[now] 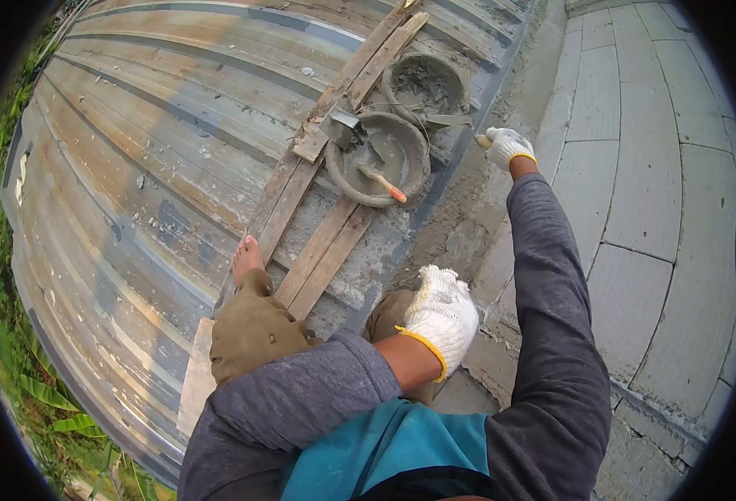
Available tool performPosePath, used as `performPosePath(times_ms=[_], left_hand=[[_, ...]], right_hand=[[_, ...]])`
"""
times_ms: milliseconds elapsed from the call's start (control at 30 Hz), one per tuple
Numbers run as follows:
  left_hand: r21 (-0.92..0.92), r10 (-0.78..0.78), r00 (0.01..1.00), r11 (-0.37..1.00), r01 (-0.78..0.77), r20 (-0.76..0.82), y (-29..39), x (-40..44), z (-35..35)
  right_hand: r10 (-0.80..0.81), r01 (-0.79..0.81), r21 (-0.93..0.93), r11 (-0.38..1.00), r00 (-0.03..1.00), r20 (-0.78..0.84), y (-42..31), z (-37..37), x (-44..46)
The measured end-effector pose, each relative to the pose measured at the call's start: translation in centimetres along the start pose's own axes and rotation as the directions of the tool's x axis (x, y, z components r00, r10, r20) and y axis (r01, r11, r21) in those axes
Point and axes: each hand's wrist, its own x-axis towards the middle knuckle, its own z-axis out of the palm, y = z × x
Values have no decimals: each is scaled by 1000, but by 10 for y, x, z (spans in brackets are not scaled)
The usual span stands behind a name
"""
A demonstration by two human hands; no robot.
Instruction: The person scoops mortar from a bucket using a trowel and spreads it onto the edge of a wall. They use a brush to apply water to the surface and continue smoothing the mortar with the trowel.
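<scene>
My right hand point(510, 149), in a white knit glove with a yellow cuff, is closed around the handle of a trowel point(450, 121). The trowel's blade points left, by the rims of two mortar-crusted tubs. Grey mortar lies in the far tub point(395, 68). In the near tub point(423, 171) rests a second tool with a wood and orange handle point(382, 182). A bent metal piece point(347, 121) sits on that tub's left rim. Near my bent knee, my gloved left hand point(443, 316) looks curled into a fist; its fingertips and anything inside them are hidden.
Corrugated metal roofing point(134, 159) slopes away on the left, with green plants point(55, 401) below its edge. Wooden planks point(289, 188) lie across it under my bare foot point(249, 257). A grey block wall point(635, 192) stands on the right, with rough mortar point(456, 230) along its base.
</scene>
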Motion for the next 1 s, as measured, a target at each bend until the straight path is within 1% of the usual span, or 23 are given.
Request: performPosePath(times_ms=[33, 67, 100, 167, 200, 267, 300, 333, 400, 533, 600, 633, 700, 733, 800, 867, 900, 967, 1000], left_hand=[[6, 4, 1000, 1000, -4, 2, 0, 1, -2], [-4, 12, 999, 1000, -12, 44, -1, 2, -5], [-15, 16, 996, 1000, -15, 87, -3, 4, -6], [-23, 6, 997, 1000, -4, 81, -4, 3, -4], [-34, -2, 998, 999, 4, 70, -4, 3, -2], [-32, -18, 998, 999, 19, 56, -7, 1, 1], [-33, -28, 999, 999, 29, 33, -9, 0, 1], [-33, -35, 999, 999, 36, 37, -11, -1, 1], [-30, -46, 998, 998, 47, 43, -14, -3, -2], [-76, -102, 994, 992, 104, 31, -20, -7, -7], [-128, -14, 995, 991, 27, 100, -27, -13, -21], [-130, -22, 994, 991, 36, 107, -28, -13, -19], [-103, -73, 996, 992, 78, 47, -27, -14, -14], [-108, -78, 996, 991, 83, 50, -27, -13, -13], [-140, -89, 994, 985, 96, 57, -27, -12, -11], [-147, -94, 994, 984, 102, 60, -25, -10, -9], [-141, -94, 994, 985, 101, 59, -25, -9, -8], [-151, -72, 995, 985, 81, 68, -26, -9, -10], [-163, -49, 996, 985, 62, 79, -26, -9, -11]], right_hand=[[-52, 51, 29, 998, 998, 45, -5, 6, 3], [-107, 102, 62, 993, 991, 87, -11, 10, 7], [-105, 100, 68, 993, 991, 84, -20, 9, 10], [121, -132, 235, 963, 991, 60, -42, 11, 18], [116, -128, 242, 962, 991, 64, -51, 10, 23], [238, -239, 224, 945, 971, 34, -65, 5, 34], [257, -262, 231, 937, 965, 52, -70, 0, 40], [251, -257, 235, 937, 966, 55, -72, 5, 50], [272, -251, 275, 928, 961, -42, -75, 18, 72], [311, -290, 317, 903, 950, -18, -92, 32, 104], [315, -295, 329, 897, 949, -10, -96, 35, 115], [329, -309, 334, 890, 944, -3, -98, 38, 120], [326, -313, 354, 881, 945, 23, -101, 43, 125], [332, -323, 371, 871, 943, 41, -103, 45, 127], [293, -296, 359, 885, 954, 66, -111, 43, 118], [364, -356, 468, 808, 928, 78, -116, 48, 114], [363, -356, 469, 809, 928, 79, -119, 50, 111], [474, -412, 494, 766, 881, -1, -126, 55, 106], [475, -412, 495, 765, 880, -1, -125, 61, 108]])
